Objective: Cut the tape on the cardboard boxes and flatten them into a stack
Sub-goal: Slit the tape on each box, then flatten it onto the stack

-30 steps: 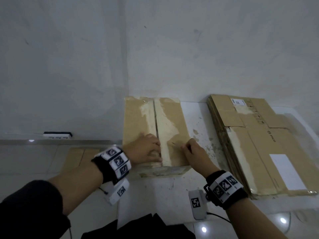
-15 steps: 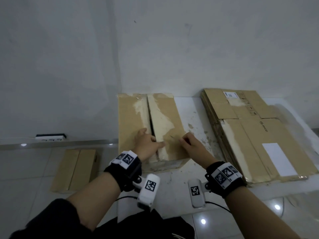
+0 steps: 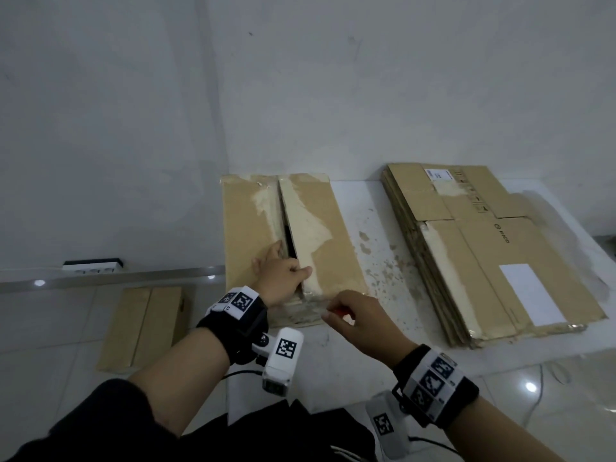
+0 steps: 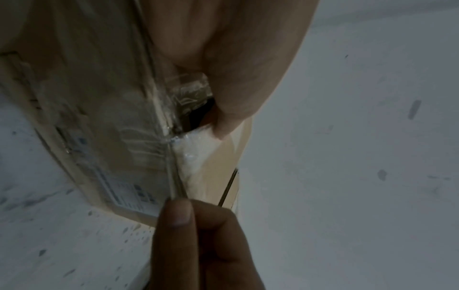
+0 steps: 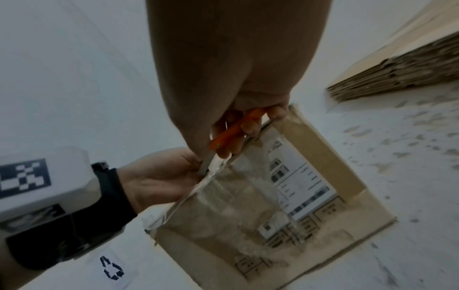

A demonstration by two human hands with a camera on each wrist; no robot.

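Observation:
A taped cardboard box (image 3: 293, 235) lies on the white table (image 3: 360, 208), its top flaps parted along a dark seam gap (image 3: 289, 241). My left hand (image 3: 281, 275) is at the near end of the seam, fingers curled into the gap and thumb on the right flap. My right hand (image 3: 353, 315) grips an orange-handled cutter (image 5: 236, 133). Its blade (image 5: 206, 164) touches the clear tape (image 5: 223, 196) at the box's near top edge, just beside the left hand (image 5: 159, 180). A shipping label (image 5: 298, 176) covers the box's near face.
A stack of flattened boxes (image 3: 483, 255) fills the table's right side, also seen as the stack (image 5: 397, 64) in the right wrist view. Another closed box (image 3: 143, 328) stands on the tiled floor at left. A power strip (image 3: 91, 265) lies by the wall.
My right hand has drawn back from the box top to its near edge with the cutter. The seam gap has widened and my left fingers have slipped into it.

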